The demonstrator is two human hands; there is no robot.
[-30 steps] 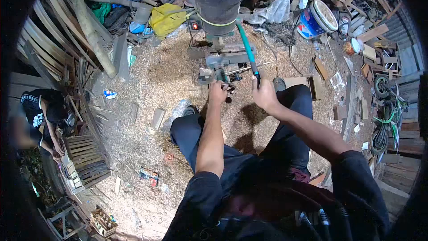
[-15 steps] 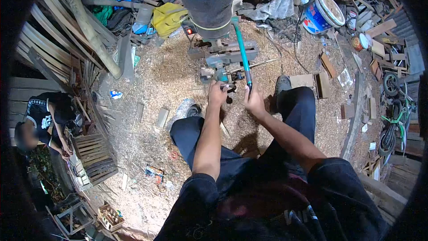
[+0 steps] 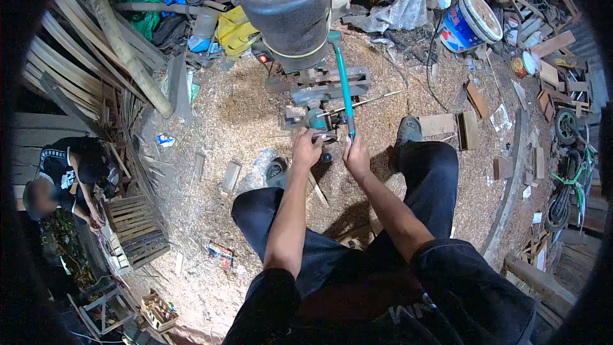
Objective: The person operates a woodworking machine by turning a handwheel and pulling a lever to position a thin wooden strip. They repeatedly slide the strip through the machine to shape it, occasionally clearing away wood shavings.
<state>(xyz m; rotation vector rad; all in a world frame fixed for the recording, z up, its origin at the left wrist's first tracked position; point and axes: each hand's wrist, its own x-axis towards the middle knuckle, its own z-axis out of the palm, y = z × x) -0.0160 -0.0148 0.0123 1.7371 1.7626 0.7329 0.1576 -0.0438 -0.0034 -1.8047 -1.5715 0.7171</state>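
A drill-press-like machine with a dark motor housing (image 3: 285, 16) stands in front of me. My right hand (image 3: 356, 155) is closed round the black-ended grip of its long teal lever (image 3: 344, 83). To the left, my left hand (image 3: 308, 148) curls over the dark handwheel (image 3: 328, 135) at the machine's near end. Behind the wheel sits a metal vise (image 3: 332, 84) with a thin wooden stick (image 3: 367, 100) poking out to the right. The motor housing hides whatever lies under it.
Wood shavings (image 3: 211, 121) cover the floor. Wood offcuts (image 3: 467, 130) and a paint bucket (image 3: 472, 22) are at the right, near a small motorbike (image 3: 565, 179). At the left, a person (image 3: 67, 169) bends beside a slatted crate (image 3: 134, 227). A cable (image 3: 426, 67) crosses the floor.
The view has shifted slightly, and the motor housing appears larger and farther left. The lever's grip and my right hand sit a little nearer and to the left. Both hands keep their hold.
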